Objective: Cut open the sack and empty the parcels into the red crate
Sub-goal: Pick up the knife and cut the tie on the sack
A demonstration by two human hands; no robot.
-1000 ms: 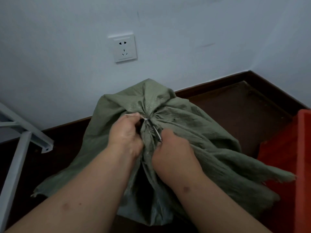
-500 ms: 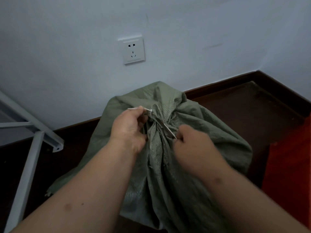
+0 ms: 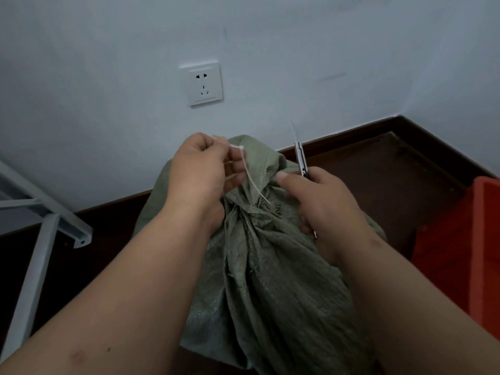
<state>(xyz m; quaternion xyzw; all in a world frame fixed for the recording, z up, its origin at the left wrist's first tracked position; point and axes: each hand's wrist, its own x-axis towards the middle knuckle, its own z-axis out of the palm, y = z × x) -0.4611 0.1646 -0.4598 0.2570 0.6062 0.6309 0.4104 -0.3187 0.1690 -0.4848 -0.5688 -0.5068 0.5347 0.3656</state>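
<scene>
Gripping a white cable tie (image 3: 244, 169), the left hand (image 3: 201, 171) sits just left of frame centre with its fingers curled shut around the tie's upper part. The tie's head shows beside the fingertips, and its loose tail hangs down and to the right, ending over the gathered neck of the sack (image 3: 259, 253). Whether the tie still encircles the neck cannot be determined from this view.

The right hand (image 3: 322, 209) is closed around the handle of a utility knife (image 3: 301, 158). The knife stands nearly upright, with the blade extended and pointing toward the top of the frame, clear of the fabric. The thumb extends to the left and rests on or just above the bunched fabric at the neck; actual contact cannot be confirmed. The remaining fingers wrap the handle, and the handle's lower end protrudes below the palm.

The sack is green woven material. It occupies the centre and lower centre of the frame, standing on a dark brown floor (image 3: 378, 180) against a pale wall (image 3: 108, 77). Its neck is twisted and gathered between the two hands. No parcels are visible.

The red crate (image 3: 465, 253) lies at the right edge of the frame, just beside the sack; only part of it is in view. A white wall socket (image 3: 201, 83) is mounted above the sack. A white metal frame (image 3: 40, 239) occupies the left edge.
</scene>
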